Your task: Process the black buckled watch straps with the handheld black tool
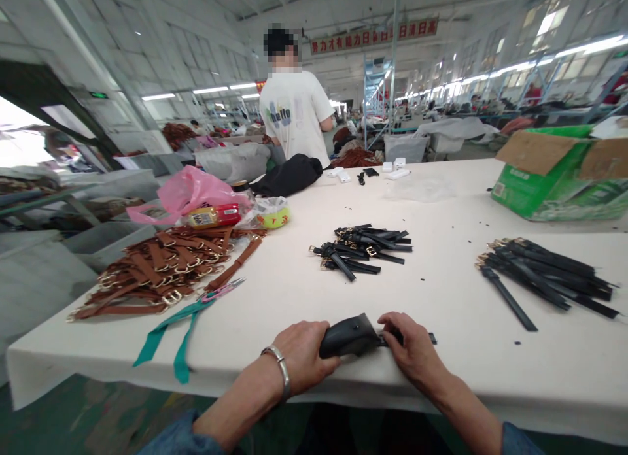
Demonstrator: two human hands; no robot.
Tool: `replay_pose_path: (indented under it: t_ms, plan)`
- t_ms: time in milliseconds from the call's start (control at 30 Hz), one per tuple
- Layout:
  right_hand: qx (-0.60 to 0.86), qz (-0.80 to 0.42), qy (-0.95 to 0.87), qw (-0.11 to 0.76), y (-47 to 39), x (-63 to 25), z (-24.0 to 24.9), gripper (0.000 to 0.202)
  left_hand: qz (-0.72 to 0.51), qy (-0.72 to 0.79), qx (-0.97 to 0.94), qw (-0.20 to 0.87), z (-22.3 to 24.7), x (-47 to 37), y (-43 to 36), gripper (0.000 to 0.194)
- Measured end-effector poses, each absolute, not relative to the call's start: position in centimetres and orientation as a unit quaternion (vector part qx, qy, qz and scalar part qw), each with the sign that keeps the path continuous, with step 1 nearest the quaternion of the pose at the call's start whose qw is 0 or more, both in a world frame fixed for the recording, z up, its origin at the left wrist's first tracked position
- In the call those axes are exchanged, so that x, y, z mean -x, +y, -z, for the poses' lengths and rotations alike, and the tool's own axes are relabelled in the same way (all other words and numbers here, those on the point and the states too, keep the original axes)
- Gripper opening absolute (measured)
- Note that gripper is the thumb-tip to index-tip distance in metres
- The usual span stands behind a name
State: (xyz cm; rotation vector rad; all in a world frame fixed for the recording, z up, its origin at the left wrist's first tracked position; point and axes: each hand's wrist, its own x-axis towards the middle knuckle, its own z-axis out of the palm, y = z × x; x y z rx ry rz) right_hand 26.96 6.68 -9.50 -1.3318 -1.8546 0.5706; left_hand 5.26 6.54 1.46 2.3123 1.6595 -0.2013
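My left hand (305,358), with a silver bangle at its wrist, is wrapped around a rounded black handheld tool (347,337) whose exact kind I cannot make out. The tool's wide end points right, toward my right hand (409,350). There my fingers pinch a short black strap (432,338); its tip sticks out past the knuckles and its other end meets the tool. Beyond my hands lies a small heap of black buckled straps (370,247). Farther right is a second heap of black straps (549,272), laid roughly side by side.
Brown straps with metal buckles (161,265) are piled on the left. Scissors (223,290) tied with green ribbon (182,337) lie before them. A pink plastic bag (196,193) and black cloth (289,175) sit behind. A green box (559,180) stands back right. A person (297,115) stands beyond the table.
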Motion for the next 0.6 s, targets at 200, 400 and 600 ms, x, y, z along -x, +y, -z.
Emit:
replay_pose_path:
  t_ms: [200,400,600]
  plan:
    - [0.49,-0.275,-0.736,0.377,6.4,-27.7,8.6,0.036,0.077,0.57,-0.804,0.152,-1.5,-4.5,6.5,0.029]
    - [0.472,-0.284,-0.744,0.378,6.4,-27.7,8.2,0.042,0.123,0.555,-0.812,0.128,-2.8,-4.0,7.8,0.029]
    - [0.489,-0.28,-0.733,0.38,6.4,-27.6,8.5,0.036,0.125,0.559,-0.783,0.242,-3.3,-6.9,9.5,0.035]
